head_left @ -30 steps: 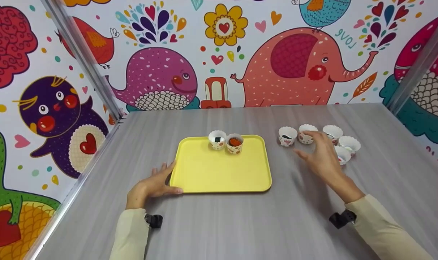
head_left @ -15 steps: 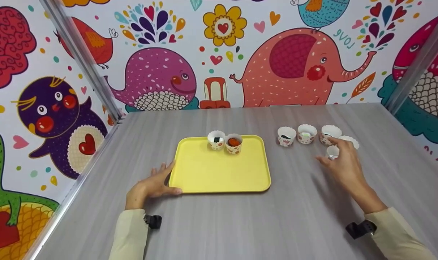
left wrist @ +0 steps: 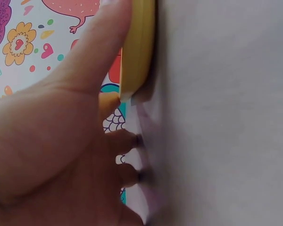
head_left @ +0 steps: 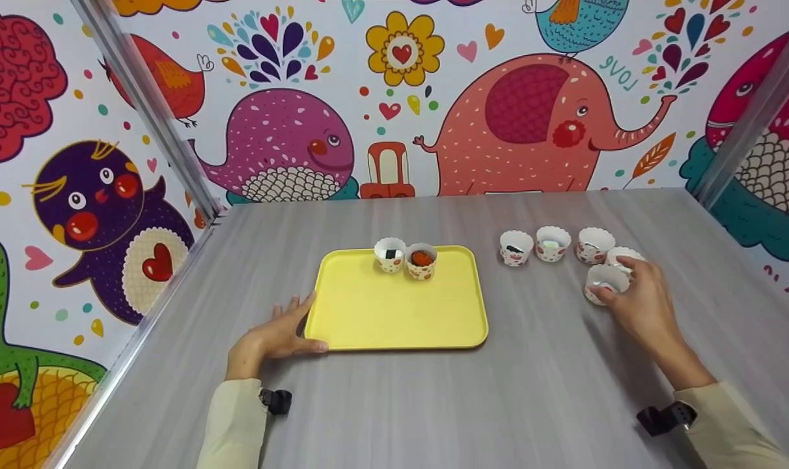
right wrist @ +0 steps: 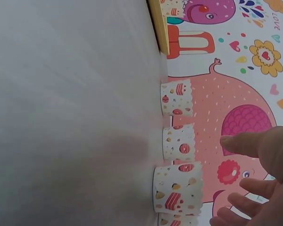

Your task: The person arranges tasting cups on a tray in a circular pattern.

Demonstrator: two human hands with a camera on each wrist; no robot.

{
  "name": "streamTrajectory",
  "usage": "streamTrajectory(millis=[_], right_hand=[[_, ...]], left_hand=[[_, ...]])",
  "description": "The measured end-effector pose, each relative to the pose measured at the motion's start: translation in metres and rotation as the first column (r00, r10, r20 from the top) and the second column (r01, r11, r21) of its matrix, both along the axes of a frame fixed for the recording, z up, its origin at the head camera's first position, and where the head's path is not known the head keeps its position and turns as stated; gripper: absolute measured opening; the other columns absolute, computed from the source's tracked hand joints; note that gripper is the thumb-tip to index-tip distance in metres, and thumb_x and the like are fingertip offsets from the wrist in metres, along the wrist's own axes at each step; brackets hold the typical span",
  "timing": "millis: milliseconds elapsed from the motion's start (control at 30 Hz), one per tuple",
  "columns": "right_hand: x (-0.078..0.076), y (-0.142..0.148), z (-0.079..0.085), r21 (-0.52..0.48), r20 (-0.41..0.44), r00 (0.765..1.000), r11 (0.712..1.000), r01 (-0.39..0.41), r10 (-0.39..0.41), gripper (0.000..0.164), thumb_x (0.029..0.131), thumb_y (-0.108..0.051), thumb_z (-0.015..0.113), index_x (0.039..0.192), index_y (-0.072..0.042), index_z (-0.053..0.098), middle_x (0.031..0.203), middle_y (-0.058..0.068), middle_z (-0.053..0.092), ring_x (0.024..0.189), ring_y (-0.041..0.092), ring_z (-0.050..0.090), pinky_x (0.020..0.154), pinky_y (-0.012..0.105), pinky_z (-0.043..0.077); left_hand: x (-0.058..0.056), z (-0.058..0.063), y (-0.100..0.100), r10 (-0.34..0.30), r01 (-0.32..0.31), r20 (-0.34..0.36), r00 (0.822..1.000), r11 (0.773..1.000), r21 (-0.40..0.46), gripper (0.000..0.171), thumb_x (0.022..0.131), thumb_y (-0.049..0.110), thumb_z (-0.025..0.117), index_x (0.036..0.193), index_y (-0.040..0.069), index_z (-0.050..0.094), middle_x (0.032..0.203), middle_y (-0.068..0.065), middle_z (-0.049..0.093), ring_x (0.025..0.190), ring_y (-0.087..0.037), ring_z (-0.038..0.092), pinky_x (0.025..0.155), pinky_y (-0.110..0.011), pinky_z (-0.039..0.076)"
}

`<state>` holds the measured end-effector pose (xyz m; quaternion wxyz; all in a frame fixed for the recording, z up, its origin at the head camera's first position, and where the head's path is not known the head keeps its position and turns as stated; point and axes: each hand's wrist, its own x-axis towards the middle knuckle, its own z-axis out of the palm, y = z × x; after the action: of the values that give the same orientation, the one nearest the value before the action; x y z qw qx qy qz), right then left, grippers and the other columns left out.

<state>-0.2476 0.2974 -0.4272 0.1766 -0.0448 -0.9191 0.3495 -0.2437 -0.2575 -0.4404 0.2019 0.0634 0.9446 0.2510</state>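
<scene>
My left hand [head_left: 272, 335] rests at the front left corner of a yellow tray [head_left: 394, 319], thumb along the front edge and index finger along the left side. In the left wrist view the thumb lies against the tray's rim [left wrist: 139, 52] and other fingertips meet the tabletop. Two patterned paper cups stand at the tray's back: one [head_left: 390, 262] with a black-and-white item, one [head_left: 421, 271] with an orange-red filling. My right hand [head_left: 648, 312], thumb and fingers spread, hovers at the frontmost paper cup [head_left: 594, 286] on the right. The right wrist view shows its fingers apart from the cups.
Behind that cup stand several more paper cups, including one with a dark item [head_left: 515, 254], one with pale contents [head_left: 552, 251] and another [head_left: 595, 251]. A partly hidden cup [head_left: 623, 254] is beside the right fingers. Printed cartoon walls [head_left: 518, 130] border the grey table [head_left: 394, 410].
My right hand has moved right and toward me, from over the back cups to the frontmost cup, opening the back ones to view. The left hand and tray stay put.
</scene>
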Motion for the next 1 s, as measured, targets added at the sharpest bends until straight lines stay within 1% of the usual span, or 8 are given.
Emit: streamTrajectory(millis=[167, 400, 467, 600, 733, 833, 900, 1000], right_hand=[[-0.002, 0.007, -0.006, -0.037, 0.082, 0.997, 0.999, 0.016, -0.013, 0.074, 0.086, -0.014, 0.077, 0.142, 0.015, 0.039, 0.136, 0.04, 0.039, 0.119, 0.05, 0.044, 0.094, 0.058, 0.037], [-0.005, 0.013, -0.01, -0.108, 0.19, 0.982, 0.994, 0.026, -0.005, 0.084, 0.089, -0.022, 0.077, 0.148, 0.015, 0.029, 0.143, 0.041, 0.031, 0.13, 0.054, 0.038, 0.105, 0.063, 0.034], [-0.006, 0.014, -0.012, -0.121, 0.203, 0.979, 0.992, 0.03, -0.004, 0.085, 0.089, -0.021, 0.077, 0.148, 0.016, 0.028, 0.143, 0.041, 0.032, 0.13, 0.054, 0.038, 0.106, 0.062, 0.034], [-0.01, 0.016, -0.017, -0.123, 0.193, 0.981, 0.992, 0.041, -0.017, 0.084, 0.087, -0.018, 0.078, 0.145, 0.019, 0.03, 0.137, 0.041, 0.039, 0.125, 0.051, 0.041, 0.104, 0.06, 0.035], [-0.014, 0.018, -0.02, -0.125, 0.176, 0.983, 0.99, 0.066, -0.043, 0.081, 0.083, -0.016, 0.081, 0.139, 0.021, 0.035, 0.131, 0.04, 0.047, 0.119, 0.047, 0.047, 0.099, 0.052, 0.039], [-0.016, 0.018, -0.022, -0.129, 0.183, 0.981, 0.988, 0.082, -0.058, 0.08, 0.081, -0.016, 0.082, 0.135, 0.021, 0.038, 0.126, 0.037, 0.051, 0.112, 0.042, 0.052, 0.089, 0.038, 0.041], [-0.017, 0.019, -0.023, -0.132, 0.192, 0.979, 0.987, 0.088, -0.062, 0.079, 0.08, -0.017, 0.083, 0.134, 0.021, 0.039, 0.123, 0.035, 0.053, 0.108, 0.039, 0.053, 0.082, 0.03, 0.039], [-0.018, 0.019, -0.024, -0.147, 0.213, 0.975, 0.985, 0.091, -0.058, 0.08, 0.08, -0.016, 0.082, 0.134, 0.021, 0.038, 0.124, 0.034, 0.052, 0.109, 0.038, 0.053, 0.08, 0.026, 0.037]], left_hand=[[0.0, 0.0, 0.0, 0.001, -0.001, 0.004, 1.0, 1.0, 0.005, 0.116, 0.081, 0.049, 0.08, 0.162, 0.01, 0.008, 0.162, -0.037, 0.0, 0.146, -0.062, -0.007, 0.116, -0.076, 0.005], [-0.001, -0.001, -0.001, -0.008, 0.008, -0.001, 1.0, 1.0, 0.011, 0.116, 0.081, 0.049, 0.08, 0.162, 0.01, 0.007, 0.161, -0.039, 0.0, 0.145, -0.064, -0.007, 0.116, -0.075, 0.005], [-0.001, -0.001, -0.001, -0.007, 0.007, 0.0, 1.0, 1.0, 0.015, 0.116, 0.081, 0.049, 0.08, 0.162, 0.01, 0.007, 0.161, -0.039, 0.0, 0.145, -0.064, -0.007, 0.116, -0.074, 0.005], [-0.001, -0.001, -0.001, -0.009, 0.01, 0.0, 1.0, 1.0, 0.026, 0.116, 0.081, 0.047, 0.08, 0.162, 0.009, 0.007, 0.161, -0.038, -0.001, 0.145, -0.064, -0.008, 0.117, -0.074, 0.004], [-0.001, -0.002, -0.002, -0.011, 0.011, -0.006, 1.0, 1.0, 0.023, 0.116, 0.081, 0.048, 0.08, 0.162, 0.008, 0.008, 0.161, -0.038, 0.0, 0.145, -0.064, -0.007, 0.117, -0.074, 0.004], [0.0, -0.001, -0.001, -0.01, 0.01, -0.005, 1.0, 1.0, 0.02, 0.115, 0.081, 0.048, 0.08, 0.162, 0.009, 0.008, 0.162, -0.038, 0.0, 0.145, -0.063, -0.007, 0.117, -0.074, 0.005], [0.0, -0.001, -0.001, -0.006, 0.006, 0.001, 1.0, 1.0, 0.023, 0.115, 0.081, 0.048, 0.08, 0.162, 0.01, 0.007, 0.162, -0.037, 0.0, 0.145, -0.063, -0.007, 0.117, -0.074, 0.006], [0.0, -0.001, -0.001, -0.004, 0.003, 0.007, 1.0, 1.0, 0.023, 0.115, 0.082, 0.048, 0.08, 0.162, 0.011, 0.006, 0.163, -0.036, 0.0, 0.146, -0.063, -0.007, 0.117, -0.074, 0.007]])
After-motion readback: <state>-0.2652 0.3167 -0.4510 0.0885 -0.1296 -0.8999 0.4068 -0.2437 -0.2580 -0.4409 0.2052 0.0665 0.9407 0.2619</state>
